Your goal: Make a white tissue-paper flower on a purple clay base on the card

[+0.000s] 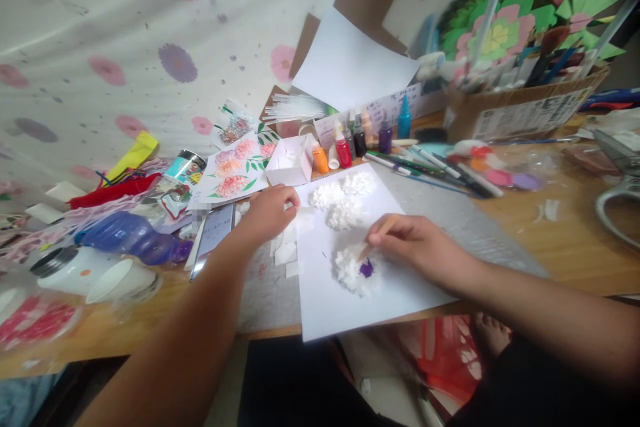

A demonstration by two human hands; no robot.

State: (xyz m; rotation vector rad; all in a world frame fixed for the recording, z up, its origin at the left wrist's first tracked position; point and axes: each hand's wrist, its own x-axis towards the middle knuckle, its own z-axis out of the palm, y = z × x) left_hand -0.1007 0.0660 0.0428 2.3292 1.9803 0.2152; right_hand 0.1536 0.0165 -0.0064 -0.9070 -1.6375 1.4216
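Observation:
A white paper sheet (pixel 345 300) lies on the wooden table (pixel 575 247), bearing several fluffy white tissue tufts (pixel 343 203). My right hand (pixel 420 247) pinches a thin wooden-handled brush (pixel 377 240), its tip touching a purple spot (pixel 367 269) on the nearest tuft (pixel 353 270). My left hand (pixel 267 213) is curled with its fingers closed, pressing down on the sheet's upper left edge near small white paper scraps (pixel 286 253). I cannot make out anything held in the left hand.
Small bottles of coloured ink (pixel 350 143) stand behind the sheet, with pens (pixel 435 170) beside them. A phone (pixel 213 240), a blue bottle (pixel 127 237), a painted flower card (pixel 235 170) and a white box (pixel 290 160) lie left. Scissors (pixel 617 193) and a cardboard box (pixel 525 110) sit right.

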